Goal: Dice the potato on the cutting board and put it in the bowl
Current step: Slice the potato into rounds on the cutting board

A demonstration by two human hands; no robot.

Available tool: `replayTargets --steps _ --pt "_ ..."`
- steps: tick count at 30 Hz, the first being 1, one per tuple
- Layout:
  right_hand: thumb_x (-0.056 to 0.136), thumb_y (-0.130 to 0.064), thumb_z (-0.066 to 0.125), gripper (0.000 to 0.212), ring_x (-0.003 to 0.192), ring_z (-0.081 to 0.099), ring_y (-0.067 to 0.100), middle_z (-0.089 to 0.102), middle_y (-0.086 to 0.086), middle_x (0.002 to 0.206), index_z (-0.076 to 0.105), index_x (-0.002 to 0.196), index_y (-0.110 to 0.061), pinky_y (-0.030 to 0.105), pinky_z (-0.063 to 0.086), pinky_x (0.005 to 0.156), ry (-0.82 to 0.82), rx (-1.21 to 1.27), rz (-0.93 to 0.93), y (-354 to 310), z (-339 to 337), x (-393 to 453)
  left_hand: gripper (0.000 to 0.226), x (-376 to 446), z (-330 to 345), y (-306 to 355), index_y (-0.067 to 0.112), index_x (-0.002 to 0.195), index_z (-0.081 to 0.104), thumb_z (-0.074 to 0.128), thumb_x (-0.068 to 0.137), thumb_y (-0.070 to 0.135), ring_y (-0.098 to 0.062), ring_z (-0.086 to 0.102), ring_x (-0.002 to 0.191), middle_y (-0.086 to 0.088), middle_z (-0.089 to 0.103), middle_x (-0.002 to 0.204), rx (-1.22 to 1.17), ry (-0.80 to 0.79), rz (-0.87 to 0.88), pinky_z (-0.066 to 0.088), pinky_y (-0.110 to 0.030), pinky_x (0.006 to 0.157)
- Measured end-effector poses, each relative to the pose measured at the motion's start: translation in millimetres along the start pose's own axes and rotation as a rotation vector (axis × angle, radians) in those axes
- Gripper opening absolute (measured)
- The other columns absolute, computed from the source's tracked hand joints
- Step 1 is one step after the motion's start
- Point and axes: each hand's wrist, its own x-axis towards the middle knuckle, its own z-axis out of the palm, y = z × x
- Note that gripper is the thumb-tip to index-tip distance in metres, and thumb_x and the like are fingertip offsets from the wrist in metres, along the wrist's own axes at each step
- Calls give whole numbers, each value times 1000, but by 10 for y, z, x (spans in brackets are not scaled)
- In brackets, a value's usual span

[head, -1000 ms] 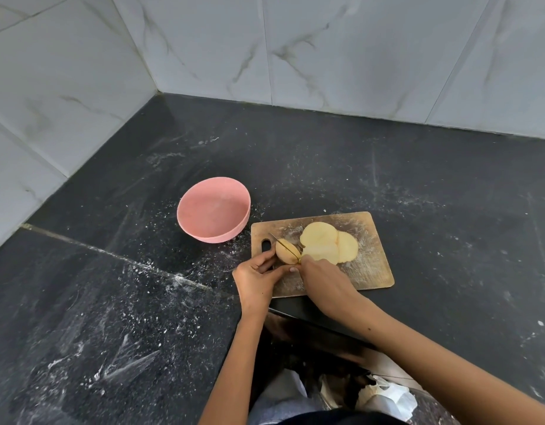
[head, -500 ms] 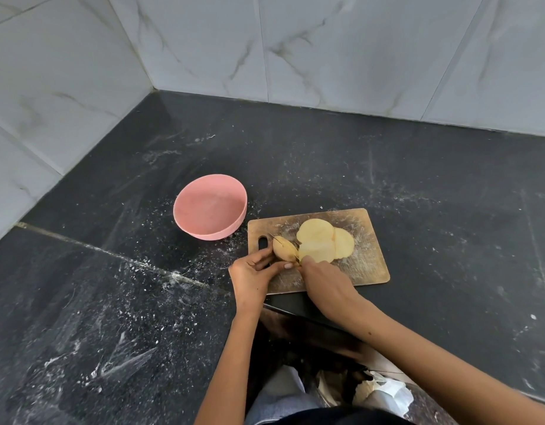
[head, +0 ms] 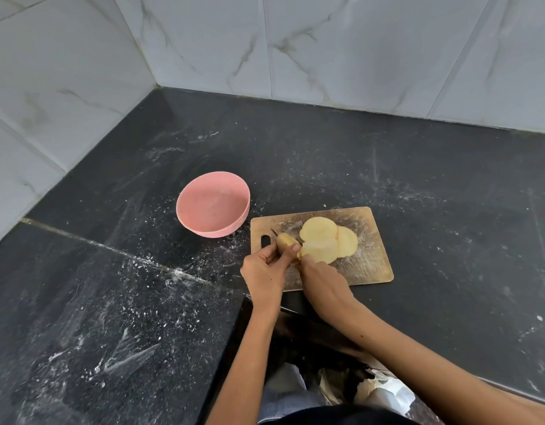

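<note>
At frame centre, the left hand (head: 265,269) pinches the potato end (head: 285,241) on the cutting board (head: 368,265); the right hand (head: 322,279) grasps a knife (head: 275,232) beside slices (head: 326,240). The pink bowl (head: 213,207) sits just left.

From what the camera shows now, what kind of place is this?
Most likely a home kitchen corner: a dark stone countertop against marble-look wall tiles, with a wooden cutting board carrying potato slices and a pink bowl beside it.
</note>
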Motion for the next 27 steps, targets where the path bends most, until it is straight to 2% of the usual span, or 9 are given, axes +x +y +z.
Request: replayTargets --steps 2,4,9,13,17,21,25,27 --pt "102 -10 31 17 98 60 36 60 15 108 43 113 -7 35 36 66 8 25 14 51 51 -60 22 -6 48 -11 22 94 76 82 74 17 -15 72 85 -2 76 86 -11 27 -10 58 -44 84" --pt "103 -15 31 16 98 60 35 60 14 109 43 113 -9 34 35 67 6 42 28 68 98 -130 29 2 30 -11 12 102 74 81 75 14 -15 72 87 -4 76 89 -16 31 -23 57 -42 86" --pt "101 -7 30 18 98 60 34 61 15 107 44 113 -5 35 36 68 36 33 27 -35 43 8 22 26 -3 30 29 86 72 82 74 14 -14 73 84 -1 76 84 -10 -3 -38 58 -42 84" --pt "103 -12 30 21 101 60 34 61 15 111 45 116 -6 35 36 69 14 30 32 3 76 -50 26 26 -7 29 23 94 73 83 70 16 -15 73 86 -4 76 88 -13 -6 -32 58 -42 85" --pt "105 -23 27 27 103 58 34 59 14 112 44 119 -7 35 36 71 -11 70 63 51 84 -84 46 43 -9 36 10 103 73 83 62 30 -14 73 86 -6 75 89 29 -23 -35 58 -42 84" --pt "100 -7 33 22 101 58 33 59 13 108 49 116 -5 34 38 70 -14 92 50 -24 46 40 49 52 -16 29 4 107 72 84 65 27 -14 73 87 -7 75 92 40 -13 -41 58 -42 84" --pt "104 -21 30 28 106 57 33 58 14 114 48 120 -6 34 36 72 -26 87 57 33 106 -51 42 46 -36 -12 2 111 70 82 72 12 -17 72 91 -9 75 95 -6 4 -69 57 -44 86" --pt "104 -20 30 26 106 57 33 59 14 115 47 119 -6 33 36 72 -36 76 60 30 104 -60 41 39 -47 -24 2 112 69 81 74 10 -17 72 92 -9 75 96 -21 5 -79 57 -44 88"
